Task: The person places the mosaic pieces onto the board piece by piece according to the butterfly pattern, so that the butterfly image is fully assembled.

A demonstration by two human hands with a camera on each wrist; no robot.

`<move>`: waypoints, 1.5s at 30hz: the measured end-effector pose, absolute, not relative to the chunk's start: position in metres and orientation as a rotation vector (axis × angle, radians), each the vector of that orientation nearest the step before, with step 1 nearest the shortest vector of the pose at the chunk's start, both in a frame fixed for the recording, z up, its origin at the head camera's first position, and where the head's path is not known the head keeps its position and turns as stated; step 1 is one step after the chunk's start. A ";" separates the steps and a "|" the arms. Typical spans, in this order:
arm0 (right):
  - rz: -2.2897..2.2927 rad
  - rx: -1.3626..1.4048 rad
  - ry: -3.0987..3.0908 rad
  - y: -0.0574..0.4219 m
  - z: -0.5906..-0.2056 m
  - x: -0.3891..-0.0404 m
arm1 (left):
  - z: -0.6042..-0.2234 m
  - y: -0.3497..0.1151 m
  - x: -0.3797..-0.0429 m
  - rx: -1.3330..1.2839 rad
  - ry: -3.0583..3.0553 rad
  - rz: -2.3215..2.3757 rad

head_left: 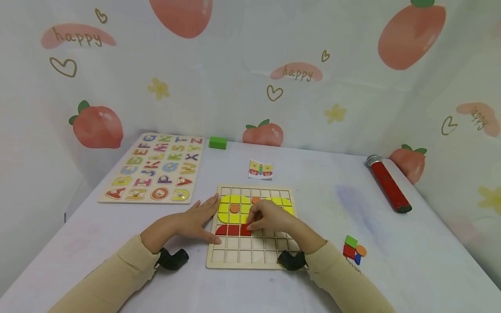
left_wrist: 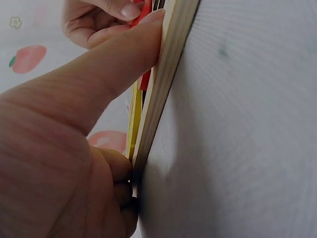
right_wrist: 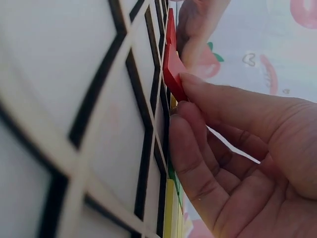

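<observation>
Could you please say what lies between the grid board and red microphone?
The head view shows only smudged tabletop between the grid board and the red microphone.

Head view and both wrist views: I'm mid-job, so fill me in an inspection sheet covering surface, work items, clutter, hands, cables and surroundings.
Surface: white table cover, bluish smudge on the right.
Job's things: grid board partly filled with yellow, orange and red pieces; small picture card behind it.
Clutter: alphabet board, green block, red microphone-shaped object, loose coloured pieces by the right sleeve.
Hands: left hand rests on the grid board's left edge; right hand pinches a red piece.
Cables: nothing seen.
Surroundings: peach-print cloth behind the table.
</observation>
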State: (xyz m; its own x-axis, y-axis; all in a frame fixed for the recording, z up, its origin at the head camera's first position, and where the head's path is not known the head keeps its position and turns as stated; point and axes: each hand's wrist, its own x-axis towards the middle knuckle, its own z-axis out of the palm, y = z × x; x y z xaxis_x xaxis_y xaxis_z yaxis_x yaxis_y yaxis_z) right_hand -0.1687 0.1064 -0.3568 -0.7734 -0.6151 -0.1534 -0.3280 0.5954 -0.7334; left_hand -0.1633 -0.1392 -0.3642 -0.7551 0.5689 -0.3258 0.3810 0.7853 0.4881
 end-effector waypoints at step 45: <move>-0.945 -0.514 2.509 0.202 -0.327 -0.159 | -0.367 -0.139 -0.167 0.690 2.514 0.510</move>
